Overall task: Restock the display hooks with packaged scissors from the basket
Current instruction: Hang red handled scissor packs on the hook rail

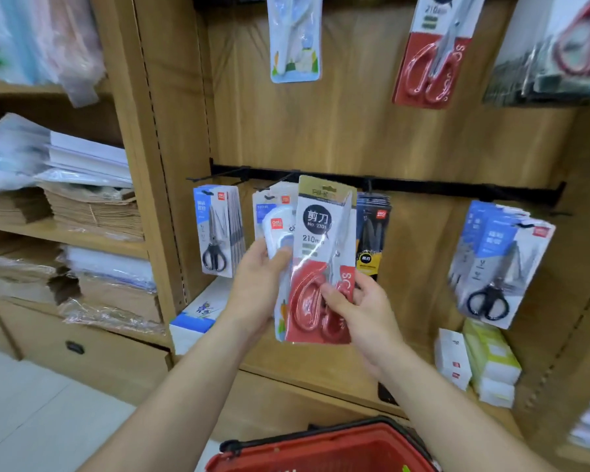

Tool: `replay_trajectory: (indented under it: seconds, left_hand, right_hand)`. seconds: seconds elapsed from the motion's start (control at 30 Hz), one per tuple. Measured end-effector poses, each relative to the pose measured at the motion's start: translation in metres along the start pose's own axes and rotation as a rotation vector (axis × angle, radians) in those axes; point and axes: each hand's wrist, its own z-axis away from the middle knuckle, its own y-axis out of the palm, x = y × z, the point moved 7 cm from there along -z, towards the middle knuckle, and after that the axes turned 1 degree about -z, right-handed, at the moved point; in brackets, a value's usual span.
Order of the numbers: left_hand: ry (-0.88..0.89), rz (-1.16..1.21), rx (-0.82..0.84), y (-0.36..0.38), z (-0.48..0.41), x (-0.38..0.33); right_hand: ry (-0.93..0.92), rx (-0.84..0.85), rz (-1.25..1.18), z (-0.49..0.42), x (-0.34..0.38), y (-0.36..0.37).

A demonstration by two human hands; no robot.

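Observation:
A pack of red-handled scissors (pixel 322 247) is held upright in front of the black hook rail (pixel 440 189). My right hand (pixel 358 301) pinches its lower right corner, thumb on the front. My left hand (pixel 261 281) grips a second pack with white and blue scissors (pixel 280 229) just behind and to the left of the red one. The red basket (pixel 324 447) sits below at the bottom edge; its contents are not visible. Packs of black-handled scissors (pixel 218 229) hang on the rail's left hook.
More packs hang at the rail's middle (pixel 372 233) and right (pixel 498 260). Above hang a blue pack (pixel 295 39) and a red pack (pixel 433 52). Stacked paper and envelopes (pixel 89 185) fill the left shelves. White boxes (pixel 477 359) stand on the lower shelf.

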Motion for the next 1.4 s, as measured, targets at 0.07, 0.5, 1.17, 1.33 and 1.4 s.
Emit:
replay_trajectory:
  seconds: [0.07, 0.5, 1.17, 1.33, 1.4]
  left_hand:
    - [0.047, -0.019, 0.003, 0.003, 0.004, -0.006]
    - [0.237, -0.037, -0.031, 0.033, -0.018, -0.091]
    - [0.438, -0.059, 0.036, 0.079, -0.076, -0.186]
    - [0.437, -0.06, 0.036, 0.081, -0.079, -0.185]
    - [0.442, -0.061, 0.039, 0.083, -0.078, -0.185]
  right_hand:
    - [-0.012, -0.058, -0.035, -0.002, 0.007, -0.015]
    - [-0.326, -0.256, 0.108, -0.052, 0.159, -0.097]
    - [-0.674, -0.371, 0.178, -0.147, 0.304, -0.106]
    - [-0.677, -0.389, 0.193, -0.147, 0.32, -0.112]
    - [-0.664, -0.387, 0.197, -0.15, 0.326, -0.113]
